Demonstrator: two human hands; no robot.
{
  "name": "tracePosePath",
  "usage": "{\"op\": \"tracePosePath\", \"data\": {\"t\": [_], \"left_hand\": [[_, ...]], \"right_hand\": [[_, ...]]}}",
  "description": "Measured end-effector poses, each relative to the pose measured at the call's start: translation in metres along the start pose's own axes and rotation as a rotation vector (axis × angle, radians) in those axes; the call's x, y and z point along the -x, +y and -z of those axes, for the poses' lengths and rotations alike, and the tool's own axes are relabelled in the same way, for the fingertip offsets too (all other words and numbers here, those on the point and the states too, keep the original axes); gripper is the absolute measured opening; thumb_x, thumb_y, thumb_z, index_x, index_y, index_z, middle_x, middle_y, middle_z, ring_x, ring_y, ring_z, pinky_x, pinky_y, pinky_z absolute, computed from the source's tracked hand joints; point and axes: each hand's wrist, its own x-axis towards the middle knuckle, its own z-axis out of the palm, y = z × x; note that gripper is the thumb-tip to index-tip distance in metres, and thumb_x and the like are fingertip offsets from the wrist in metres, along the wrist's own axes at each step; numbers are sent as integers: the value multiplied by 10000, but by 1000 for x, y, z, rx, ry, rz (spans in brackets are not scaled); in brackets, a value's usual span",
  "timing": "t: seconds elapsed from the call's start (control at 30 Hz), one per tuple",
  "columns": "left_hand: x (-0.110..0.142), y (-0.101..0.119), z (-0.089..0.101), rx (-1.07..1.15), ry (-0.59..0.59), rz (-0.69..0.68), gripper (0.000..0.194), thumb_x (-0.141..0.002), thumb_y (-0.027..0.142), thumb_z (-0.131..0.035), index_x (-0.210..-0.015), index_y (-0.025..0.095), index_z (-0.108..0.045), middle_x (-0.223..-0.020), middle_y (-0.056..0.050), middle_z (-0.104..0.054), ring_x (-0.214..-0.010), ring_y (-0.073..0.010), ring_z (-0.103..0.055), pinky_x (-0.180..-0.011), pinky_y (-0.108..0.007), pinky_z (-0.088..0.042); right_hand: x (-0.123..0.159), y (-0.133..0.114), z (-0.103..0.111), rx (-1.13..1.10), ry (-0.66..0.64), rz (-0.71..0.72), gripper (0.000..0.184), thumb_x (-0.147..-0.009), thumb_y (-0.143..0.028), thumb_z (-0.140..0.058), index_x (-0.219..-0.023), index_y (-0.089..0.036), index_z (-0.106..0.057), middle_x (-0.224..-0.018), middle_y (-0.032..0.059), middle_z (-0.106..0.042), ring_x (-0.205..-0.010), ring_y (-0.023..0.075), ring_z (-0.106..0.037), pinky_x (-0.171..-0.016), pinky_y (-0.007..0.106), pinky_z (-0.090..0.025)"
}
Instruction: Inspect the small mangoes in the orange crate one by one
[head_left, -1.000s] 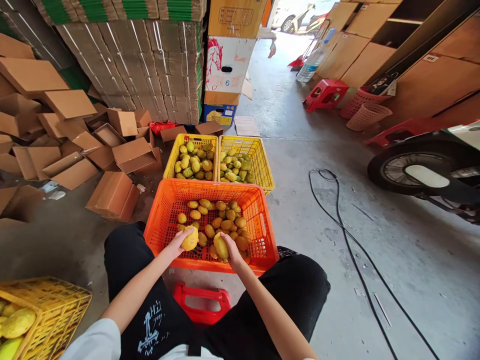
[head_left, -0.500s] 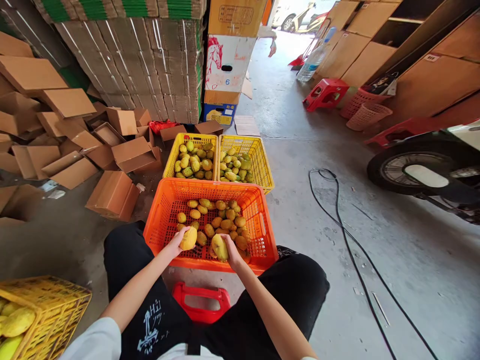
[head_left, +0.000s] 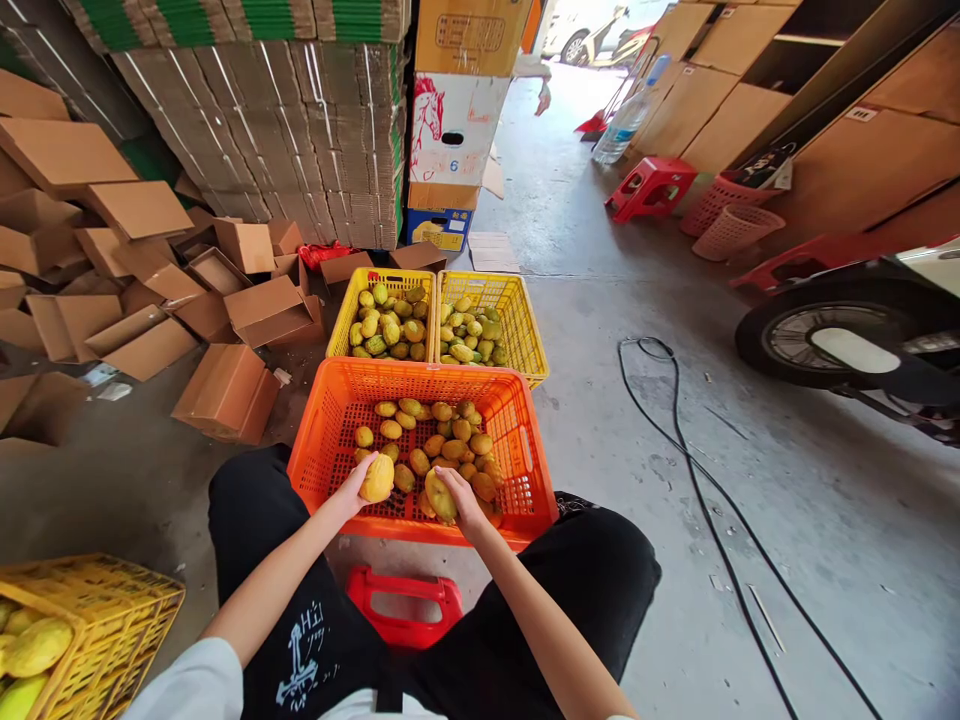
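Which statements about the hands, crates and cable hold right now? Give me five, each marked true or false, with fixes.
1. The left hand holds a bright yellow fruit. True.
2. The right hand is empty. False: it holds a duller fruit.
3. The orange crate in front of the person contains loose fruit. True.
4. The two yellow crates just beyond it are empty. False: both contain green-yellow fruit.
5. The black cable lies inside the orange crate. False: it lies outside, to the right.
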Motion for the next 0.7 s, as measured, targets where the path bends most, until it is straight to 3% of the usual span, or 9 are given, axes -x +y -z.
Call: {"op": "tracePosePath", "data": {"t": [0.13,0.23,0.43,0.7], "left_hand": [[-2,-4,3,-3,-32,-74,218,-1027,310,-859,-1092,137,-742,-804,-73,-786,-635,-212,-782,-596,-285,-664],[-2,-6,3,2,-39,-85,254,-973,278,-912,-1103,141,-742,-823,-72,-791,-671,-216,-794,-621,-294,-683],[8,1,-4,51,9,-46,126,-1097,274,-743,-1077,151,-726,-810,-51,-756,-683,-197,-769,-625,-282,-680],[16,5,-7,89,85,50,266,-1157,403,-650,-1096,157,-731,-804,-51,-761,-632,-195,-746,-579,-278,-654]], "right_hand": [[-2,1,1,-49,18,-8,585,-547,-704,-975,-768,-237,-701,-763,-5,-679,-762,205,-622,-655,294,-492],[-6,4,1,-70,71,-38,543,-547,-683,-932,-753,-253,-672,-755,-3,-668,-761,211,-614,-655,303,-499],[-10,8,2,-100,71,-142,555,-582,-698,-920,-736,-278,-591,-651,-26,-598,-625,196,-550,-561,321,-462],[-15,11,6,-81,147,-142,500,-710,-659,-924,-758,-259,-629,-656,-23,-634,-633,193,-598,-577,293,-501]]}}
